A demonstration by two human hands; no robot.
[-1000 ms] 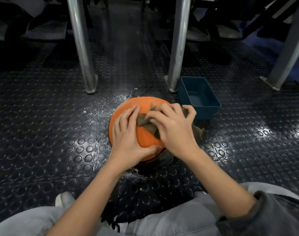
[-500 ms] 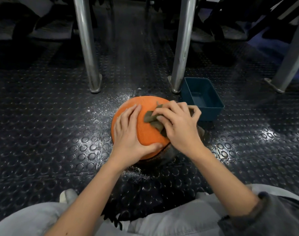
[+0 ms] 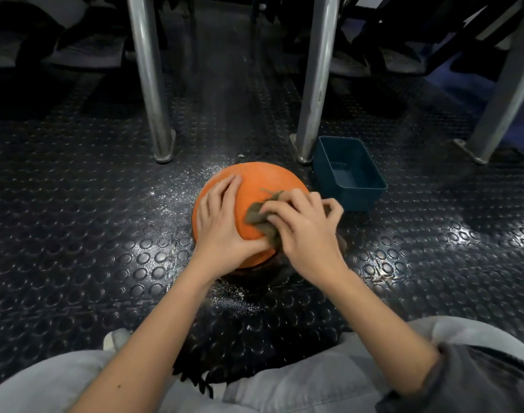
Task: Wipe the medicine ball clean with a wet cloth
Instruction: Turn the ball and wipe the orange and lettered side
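Note:
An orange medicine ball (image 3: pixel 262 181) sits on the dark studded rubber floor in front of my knees. My left hand (image 3: pixel 222 222) lies flat on the ball's left side, fingers straight and thumb along its near face. My right hand (image 3: pixel 304 231) grips a crumpled olive-brown cloth (image 3: pixel 259 214) with curled fingers and presses it against the ball's right near side. Most of the cloth is hidden under that hand.
A dark teal plastic tub (image 3: pixel 351 174) stands just right of the ball. Two steel posts (image 3: pixel 149 79) (image 3: pixel 317 76) rise behind it, a third post (image 3: pixel 505 93) at far right. White specks are scattered on the floor (image 3: pixel 85 234). My grey-trousered knees fill the bottom edge.
My right hand has slid the cloth down and toward me across the ball's right side. My left hand has stayed on the ball's left side.

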